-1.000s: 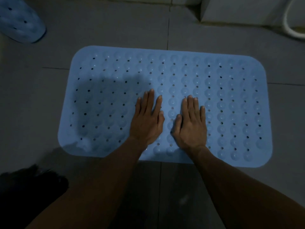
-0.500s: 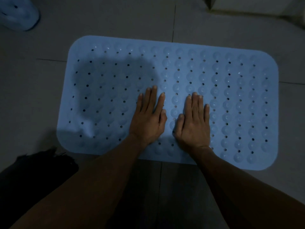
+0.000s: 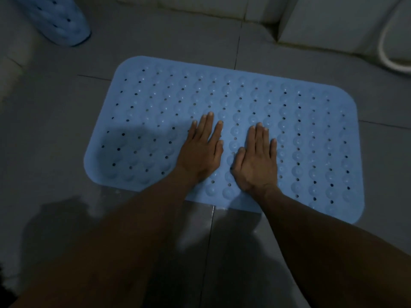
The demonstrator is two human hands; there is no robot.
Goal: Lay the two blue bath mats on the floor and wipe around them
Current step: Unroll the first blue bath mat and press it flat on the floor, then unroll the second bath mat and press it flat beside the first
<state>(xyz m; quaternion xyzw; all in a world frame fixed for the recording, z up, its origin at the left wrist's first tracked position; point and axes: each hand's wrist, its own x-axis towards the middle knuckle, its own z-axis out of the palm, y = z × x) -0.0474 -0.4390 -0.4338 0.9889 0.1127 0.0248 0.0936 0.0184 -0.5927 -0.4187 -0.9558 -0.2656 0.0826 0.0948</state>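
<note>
Head view: the room is dim, and the floor [image 3: 55,130] is laid with large grey tiles whose thin dark joints run across and down the picture. 1 joint passes under the far edge of the mat, and another comes out from under its near edge between the 2 forearms. The tile near the bottom has a dull sheen. At the top right a pale wall base [image 3: 333,21] meets the floor, and a light curved hose [image 3: 384,52] loops beside it at the right edge.

The blue bath mat [image 3: 300,121] lies flat on the floor in the middle of the picture, its long side running left to right and slightly tilted. It has rounded corners, rows of raised round bumps and small dark holes between them. A darker shadow covers its near left corner.

The second blue mat [image 3: 60,18] is at the top left, well apart from the first. Only part of it shows, and it looks bunched rather than flat.

The left hand [image 3: 201,152] and right hand [image 3: 256,161] rest palm down on the flat mat near its near edge, just beside each other. Each grip is spread flat, fingers straight and together, clamped on nothing. Both bare forearms reach in from the bottom.
</note>
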